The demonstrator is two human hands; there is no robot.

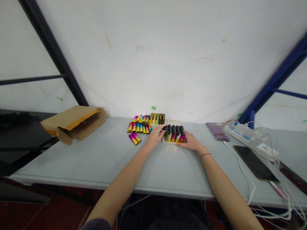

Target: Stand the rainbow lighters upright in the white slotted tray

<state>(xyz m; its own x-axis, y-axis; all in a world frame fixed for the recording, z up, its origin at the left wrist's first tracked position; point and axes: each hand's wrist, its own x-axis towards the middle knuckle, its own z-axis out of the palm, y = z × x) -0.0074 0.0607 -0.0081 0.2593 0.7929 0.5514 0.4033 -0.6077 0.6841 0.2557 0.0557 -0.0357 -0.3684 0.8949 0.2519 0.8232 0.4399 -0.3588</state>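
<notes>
A white tray (165, 141) stands in front of me, with rows of upright black-topped lighters (176, 134) in it. My left hand (154, 138) is at the tray's left end, its fingers closed around a lighter (165, 128) whose dark top shows; the rest of that lighter is mostly hidden. Against the right end rests my right hand (191, 142), gripping the tray with the thumb at the front corner. Several colourful loose lighters (138, 127) lie flat in rows left of my left hand. Closer to me are two pink-and-yellow lighters (135, 138).
Behind the tray stand a group of upright yellow and green lighters (157, 118) and a white slotted holder (173, 122). An opened brown cardboard box (74, 119) lies at left. On the right are a phone (255, 163), a power strip (254, 140) and tangled white cables (242, 169).
</notes>
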